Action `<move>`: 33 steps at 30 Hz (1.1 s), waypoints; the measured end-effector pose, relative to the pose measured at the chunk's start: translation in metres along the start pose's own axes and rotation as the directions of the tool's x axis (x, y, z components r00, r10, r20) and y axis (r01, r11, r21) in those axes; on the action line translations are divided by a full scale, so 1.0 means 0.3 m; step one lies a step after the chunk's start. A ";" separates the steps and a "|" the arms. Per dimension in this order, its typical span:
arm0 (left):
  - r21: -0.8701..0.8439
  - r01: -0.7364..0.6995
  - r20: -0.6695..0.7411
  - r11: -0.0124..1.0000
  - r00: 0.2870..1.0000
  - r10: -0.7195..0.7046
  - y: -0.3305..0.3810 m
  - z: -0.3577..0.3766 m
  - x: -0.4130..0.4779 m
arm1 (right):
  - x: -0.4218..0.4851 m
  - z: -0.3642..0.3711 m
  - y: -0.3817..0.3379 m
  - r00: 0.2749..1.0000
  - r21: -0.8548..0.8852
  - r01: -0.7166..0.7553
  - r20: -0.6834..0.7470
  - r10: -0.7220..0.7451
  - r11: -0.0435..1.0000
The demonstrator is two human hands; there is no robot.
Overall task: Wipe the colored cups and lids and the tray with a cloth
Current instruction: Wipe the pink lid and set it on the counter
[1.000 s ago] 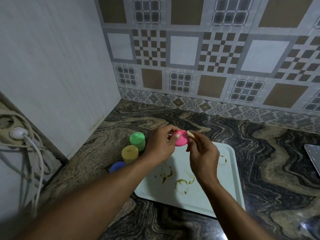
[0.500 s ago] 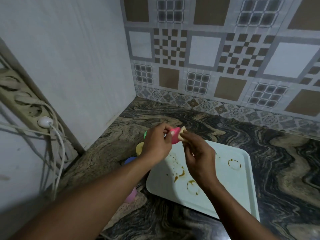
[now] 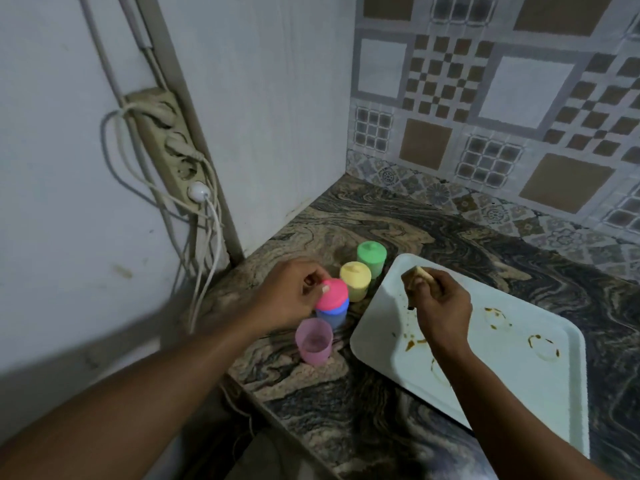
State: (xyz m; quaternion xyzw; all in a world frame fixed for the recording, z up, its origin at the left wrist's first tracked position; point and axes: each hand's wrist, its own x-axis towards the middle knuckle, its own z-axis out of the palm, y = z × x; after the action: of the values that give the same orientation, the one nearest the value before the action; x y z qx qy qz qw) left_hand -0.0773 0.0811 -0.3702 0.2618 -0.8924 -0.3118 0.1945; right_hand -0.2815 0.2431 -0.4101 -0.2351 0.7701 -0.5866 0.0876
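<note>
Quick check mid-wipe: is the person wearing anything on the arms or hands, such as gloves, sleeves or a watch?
No. The left hand and right hand are bare, with no gloves, and no ring or watch shows. Both forearms are uncovered as far as the frame's lower edge, so no sleeve is in view.

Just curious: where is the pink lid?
In the head view, left of the tray, the pink lid sits on the blue cup, held by the left hand.
</note>
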 end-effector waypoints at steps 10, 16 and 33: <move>0.129 -0.032 0.188 0.991 0.982 0.007 -0.113 0.067 -0.153 | -0.109 0.086 0.054 0.996 -0.064 -0.046 0.074 0.050 0.997; 0.138 -0.055 0.219 0.989 0.975 0.023 -0.135 0.084 -0.138 | -0.097 0.064 0.065 0.978 0.079 -0.203 0.069 0.198 0.976; 0.344 -0.156 0.291 0.926 0.955 0.052 -0.136 0.120 -0.151 | -0.081 0.052 0.030 0.750 0.467 -0.661 0.387 0.537 0.587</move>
State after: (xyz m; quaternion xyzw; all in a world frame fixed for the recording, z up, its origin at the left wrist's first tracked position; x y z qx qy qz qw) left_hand -0.0460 0.0968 -0.4318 0.1990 -0.9656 -0.1641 0.0327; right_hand -0.2563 0.2427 -0.4267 0.0188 0.5740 -0.6987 0.4266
